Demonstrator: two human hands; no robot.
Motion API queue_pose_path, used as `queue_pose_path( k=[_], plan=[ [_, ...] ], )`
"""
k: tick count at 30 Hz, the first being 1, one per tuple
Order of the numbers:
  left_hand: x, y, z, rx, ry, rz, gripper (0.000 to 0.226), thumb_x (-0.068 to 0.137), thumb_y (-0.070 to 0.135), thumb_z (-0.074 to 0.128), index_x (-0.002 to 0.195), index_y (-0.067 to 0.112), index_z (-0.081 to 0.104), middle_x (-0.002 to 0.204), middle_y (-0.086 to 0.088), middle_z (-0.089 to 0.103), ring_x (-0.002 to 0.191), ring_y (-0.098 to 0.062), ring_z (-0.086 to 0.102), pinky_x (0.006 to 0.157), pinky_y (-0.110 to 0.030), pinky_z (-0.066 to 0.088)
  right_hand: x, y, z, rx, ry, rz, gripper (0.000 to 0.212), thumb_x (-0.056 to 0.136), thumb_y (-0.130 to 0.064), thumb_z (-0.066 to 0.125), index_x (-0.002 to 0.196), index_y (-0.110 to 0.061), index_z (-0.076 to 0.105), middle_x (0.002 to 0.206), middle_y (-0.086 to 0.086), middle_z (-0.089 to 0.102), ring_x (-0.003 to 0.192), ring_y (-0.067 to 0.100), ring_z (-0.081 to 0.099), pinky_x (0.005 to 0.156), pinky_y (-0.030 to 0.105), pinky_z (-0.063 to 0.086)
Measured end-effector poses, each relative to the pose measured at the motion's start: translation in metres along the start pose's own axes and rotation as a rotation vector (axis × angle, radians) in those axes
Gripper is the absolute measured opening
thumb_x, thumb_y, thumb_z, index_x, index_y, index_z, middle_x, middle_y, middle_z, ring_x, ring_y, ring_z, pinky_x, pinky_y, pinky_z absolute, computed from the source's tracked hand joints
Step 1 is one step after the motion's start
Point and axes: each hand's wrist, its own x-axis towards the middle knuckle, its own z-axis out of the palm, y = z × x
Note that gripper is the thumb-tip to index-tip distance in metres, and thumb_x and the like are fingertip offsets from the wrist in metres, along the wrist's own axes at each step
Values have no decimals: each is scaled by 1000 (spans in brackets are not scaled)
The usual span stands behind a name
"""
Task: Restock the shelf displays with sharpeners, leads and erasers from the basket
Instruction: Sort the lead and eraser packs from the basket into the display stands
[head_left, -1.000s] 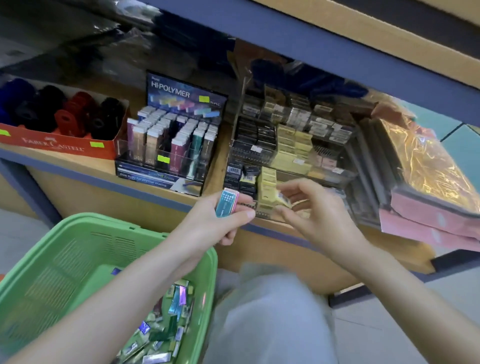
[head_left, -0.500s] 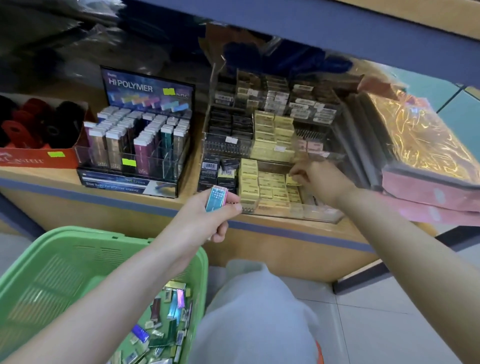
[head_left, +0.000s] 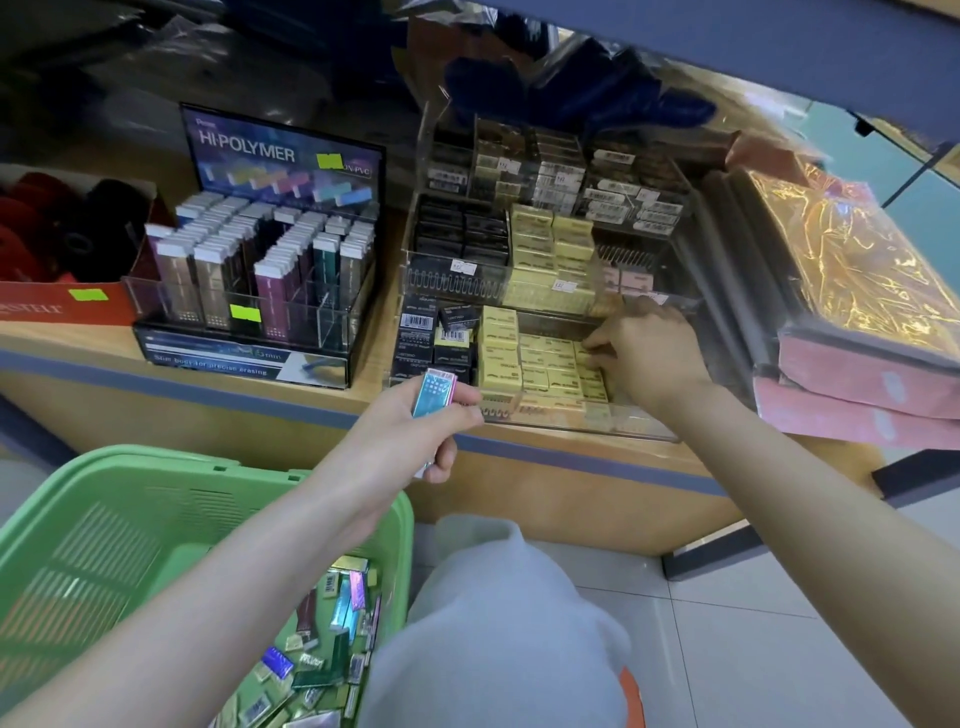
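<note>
My left hand (head_left: 415, 436) grips a small stack of shiny teal and pink packets (head_left: 434, 391) in front of the shelf edge. My right hand (head_left: 644, 351) reaches into the lowest tier of the clear tiered display (head_left: 545, 421), fingertips on the yellow erasers (head_left: 540, 358) lying in rows there; whether it pinches one is hidden. Black packs (head_left: 431, 338) fill the left part of that tier. The green basket (head_left: 156, 499) stands at lower left, with several small packets (head_left: 322, 649) in its corner.
A Hi-Polymer eraser display (head_left: 260, 270) stands left of the tiered display. A red carton (head_left: 57, 306) sits at far left. Stacked pink and gold wrapped pads (head_left: 857, 312) lie to the right. An upper shelf board (head_left: 779, 47) overhangs. My knee in grey cloth (head_left: 498, 623) is below.
My right hand has moved from in front of the display into its lowest tier, onto the yellow erasers. My left hand keeps the teal packets in about the same place.
</note>
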Motion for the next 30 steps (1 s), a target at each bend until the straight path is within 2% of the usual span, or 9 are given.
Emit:
queue_pose_path(
  k=[4, 8, 10, 12, 14, 18, 21, 25, 30],
  plan=[
    [1, 1, -3, -270, 2, -73, 22, 94, 5, 40, 100, 4, 60, 75, -8, 54, 46, -12, 44, 39, -20, 36, 4, -4, 3, 25, 12, 44, 22, 89, -26, 63, 109, -22, 71, 111, 7, 67, 115, 26, 49, 88, 33, 34],
    [-6, -2, -6, -308, -8, -70, 21, 100, 7, 37, 103, 6, 57, 78, -7, 56, 57, -14, 54, 50, -22, 51, 0, -9, 2, 42, 3, 34, 23, 91, -19, 61, 113, -19, 68, 117, 9, 64, 119, 28, 45, 95, 36, 33],
    [-8, -5, -6, -283, -20, -33, 16, 99, 10, 43, 103, 9, 58, 83, -6, 61, 63, -14, 62, 62, -25, 58, -8, -19, -4, 194, 124, 4, 21, 92, -18, 59, 111, -16, 68, 112, 5, 66, 109, 24, 52, 89, 35, 40],
    [-11, -6, -8, -265, -8, -9, 13, 96, 13, 49, 103, 10, 59, 83, -4, 65, 66, -13, 66, 66, -25, 59, -20, -39, -18, 503, 147, -6, 20, 94, -21, 57, 111, -18, 67, 102, -4, 67, 87, 10, 57, 77, 24, 45],
    [-15, -6, -11, -256, 14, -14, 14, 92, 16, 55, 103, 9, 61, 81, -2, 68, 61, -10, 66, 63, -22, 58, -34, -63, -34, 785, 1, -69, 20, 93, -26, 59, 112, -25, 61, 96, -13, 62, 73, 2, 58, 69, 14, 46],
    [-23, -5, -14, -186, 0, -46, 22, 89, 27, 59, 103, 11, 63, 73, 4, 68, 51, -6, 56, 49, -16, 47, -53, -97, -53, 1045, -263, -188, 31, 85, -23, 70, 112, -31, 57, 103, -8, 62, 68, 4, 63, 64, 14, 48],
    [-31, -5, -16, -184, -14, -65, 27, 92, 34, 53, 101, 10, 61, 63, 6, 63, 50, -6, 51, 49, -17, 44, -55, -108, -56, 995, -249, -240, 21, 79, -15, 76, 95, -24, 64, 87, -8, 67, 63, -2, 62, 60, 9, 42],
    [-41, 1, -26, -331, 37, -86, 25, 96, 26, 49, 105, 6, 61, 72, -3, 63, 49, -10, 50, 48, -21, 41, -57, -114, -59, 928, -138, -190, 25, 80, -18, 75, 76, -34, 56, 83, -5, 63, 65, 0, 54, 62, 11, 41],
    [-56, 6, -47, -199, 148, 32, 20, 93, 25, 55, 104, 9, 61, 60, 4, 50, 49, -6, 46, 50, -18, 44, -63, -129, -65, 756, -127, -325, 15, 83, -25, 71, 79, -29, 57, 79, -11, 60, 73, 2, 52, 66, 11, 37]
  ],
)
